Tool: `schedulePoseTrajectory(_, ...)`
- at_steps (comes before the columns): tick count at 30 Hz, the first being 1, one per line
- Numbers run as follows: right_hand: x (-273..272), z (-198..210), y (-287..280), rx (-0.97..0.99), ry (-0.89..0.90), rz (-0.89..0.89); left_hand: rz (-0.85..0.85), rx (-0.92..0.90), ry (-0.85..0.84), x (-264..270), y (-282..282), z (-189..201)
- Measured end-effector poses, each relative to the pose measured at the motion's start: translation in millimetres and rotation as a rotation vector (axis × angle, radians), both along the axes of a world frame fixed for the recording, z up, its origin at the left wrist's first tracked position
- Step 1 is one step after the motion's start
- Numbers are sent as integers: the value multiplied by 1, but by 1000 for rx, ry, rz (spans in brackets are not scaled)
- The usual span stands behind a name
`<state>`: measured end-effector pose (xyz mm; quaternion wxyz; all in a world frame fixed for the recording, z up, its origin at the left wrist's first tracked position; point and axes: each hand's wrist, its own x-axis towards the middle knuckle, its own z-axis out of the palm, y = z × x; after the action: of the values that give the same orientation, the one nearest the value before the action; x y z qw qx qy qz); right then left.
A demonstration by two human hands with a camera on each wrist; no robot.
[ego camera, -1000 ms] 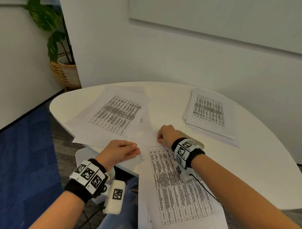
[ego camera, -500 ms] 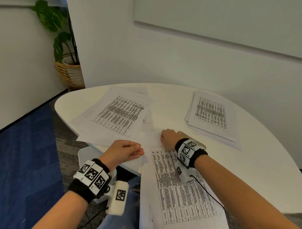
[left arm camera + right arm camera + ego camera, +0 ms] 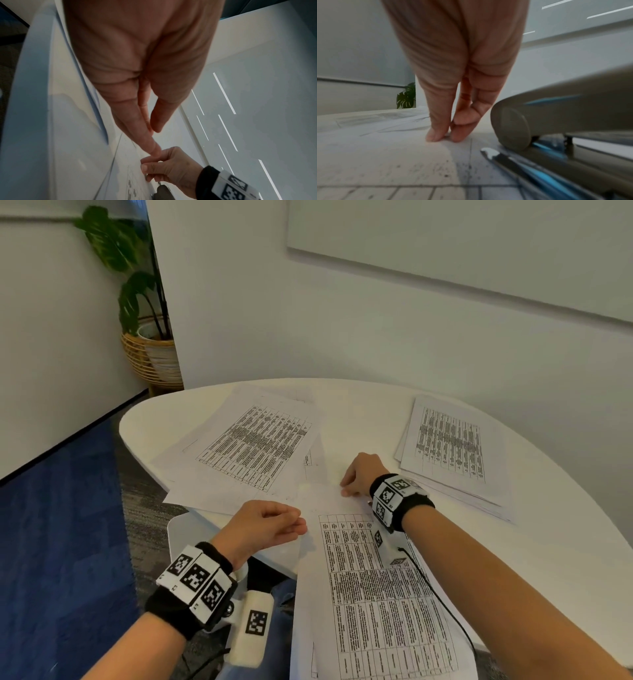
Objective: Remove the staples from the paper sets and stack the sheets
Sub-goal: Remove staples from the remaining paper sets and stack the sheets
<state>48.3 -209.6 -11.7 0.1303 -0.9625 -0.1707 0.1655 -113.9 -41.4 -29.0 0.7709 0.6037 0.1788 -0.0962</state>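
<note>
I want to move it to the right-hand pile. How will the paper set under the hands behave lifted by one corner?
Probably floppy and light: the paper set is thin sheets, its near end hanging past the table edge. Lifted where the right hand pinches, it would likely droop; sheets may fan.

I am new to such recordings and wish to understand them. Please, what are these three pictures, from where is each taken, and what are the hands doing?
There is no machine: a person works with bare hands, wearing wristbands with black-and-white markers and cameras. One picture looks down from the head; the other two look along each wrist at the fingers. On the white table lie a printed paper set in front, loose sheets at the left and a neater pile at the right. A grey and blue stapler lies beside the right wrist. The right hand pinches the set's top corner; the staple is too small to see. The left hand touches its left edge.
</note>
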Motion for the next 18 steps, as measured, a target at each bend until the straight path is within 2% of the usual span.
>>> schedulePoseTrajectory(8, 17, -11, 6, 6, -39, -3, -2, 27, 7, 4, -1, -7)
schedulePoseTrajectory(14, 15, -15, 7, -75, 48, 34, -24, 24, 12, 5, -3, -9)
schedulePoseTrajectory(16, 14, -11, 3, -40, 39, 34, -21, 19, 12, 5, -3, -9)
schedulePoseTrajectory(18, 17, -7, -1, 84, 55, -24, -15, 19, 1, 5, -3, -9)
